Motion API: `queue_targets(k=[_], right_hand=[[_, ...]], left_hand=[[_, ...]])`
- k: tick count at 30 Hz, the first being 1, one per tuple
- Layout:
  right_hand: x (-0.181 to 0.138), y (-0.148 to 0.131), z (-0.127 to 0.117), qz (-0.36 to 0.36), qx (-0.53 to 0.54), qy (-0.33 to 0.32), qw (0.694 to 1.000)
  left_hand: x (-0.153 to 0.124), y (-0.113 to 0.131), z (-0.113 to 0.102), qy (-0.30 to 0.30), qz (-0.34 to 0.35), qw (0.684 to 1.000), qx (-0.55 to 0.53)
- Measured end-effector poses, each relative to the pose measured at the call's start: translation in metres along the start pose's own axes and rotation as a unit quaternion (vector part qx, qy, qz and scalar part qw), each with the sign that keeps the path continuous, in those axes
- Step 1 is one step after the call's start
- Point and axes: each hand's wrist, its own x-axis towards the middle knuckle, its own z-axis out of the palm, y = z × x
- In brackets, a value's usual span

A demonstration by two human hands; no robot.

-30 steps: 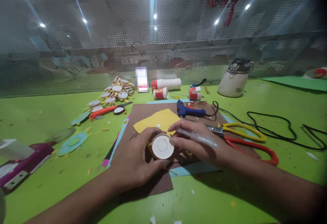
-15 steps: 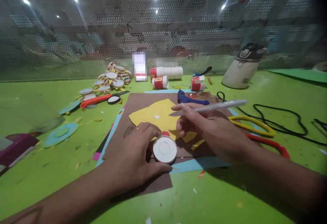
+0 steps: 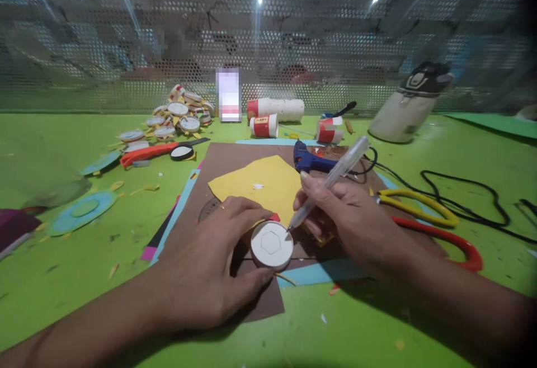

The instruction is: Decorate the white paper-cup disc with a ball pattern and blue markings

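Observation:
A white round cup bottom (image 3: 271, 244) with a hexagon outline on it stands on brown paper (image 3: 235, 161). My left hand (image 3: 213, 262) wraps around the cup from the left, thumb below it and fingers above. My right hand (image 3: 348, 217) grips a clear pen (image 3: 331, 180) in a writing hold. The pen's tip touches the cup's upper right rim. A yellow sheet (image 3: 260, 186) lies just behind the cup.
A blue glue gun (image 3: 312, 161) and its black cord (image 3: 461, 189) lie behind my right hand. Yellow-and-red scissors (image 3: 432, 228) rest to the right. An orange cutter (image 3: 146, 152), a pile of cup discs (image 3: 176, 119), red-white cups (image 3: 268, 119) and a white jug (image 3: 409, 108) stand farther back.
My right hand turned the pen from lying flat and pointing right to an upright writing hold, then brought its tip down to the cup rim. The left hand stayed on the cup.

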Motion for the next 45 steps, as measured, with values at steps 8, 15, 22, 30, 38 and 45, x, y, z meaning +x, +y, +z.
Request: queue_targets(k=[8, 15, 22, 30, 38, 45], right_hand=[[-0.009, -0.014, 0.009, 0.025, 0.044, -0.041, 0.998], [-0.01, -0.019, 0.016, 0.021, -0.001, -0.026, 0.999], [-0.014, -0.02, 0.017, 0.007, 0.003, -0.028, 1.0], [-0.014, -0.019, 0.016, 0.015, -0.046, -0.026, 0.999], [-0.013, -0.02, 0.018, 0.069, -0.05, -0.003, 0.996], [-0.013, -0.015, 0.018, 0.056, -0.09, -0.003, 0.994]], left_hand=[[0.004, -0.01, 0.004, 0.005, 0.029, 0.999, 0.028], [0.005, -0.011, 0.005, 0.014, 0.037, 0.998, 0.043], [0.006, -0.012, 0.007, 0.017, -0.01, 0.999, 0.032], [0.007, -0.014, 0.005, 0.021, -0.035, 0.999, 0.019], [0.007, -0.014, 0.005, 0.019, -0.02, 0.999, 0.022], [0.007, -0.015, 0.006, 0.019, -0.024, 0.999, 0.019]])
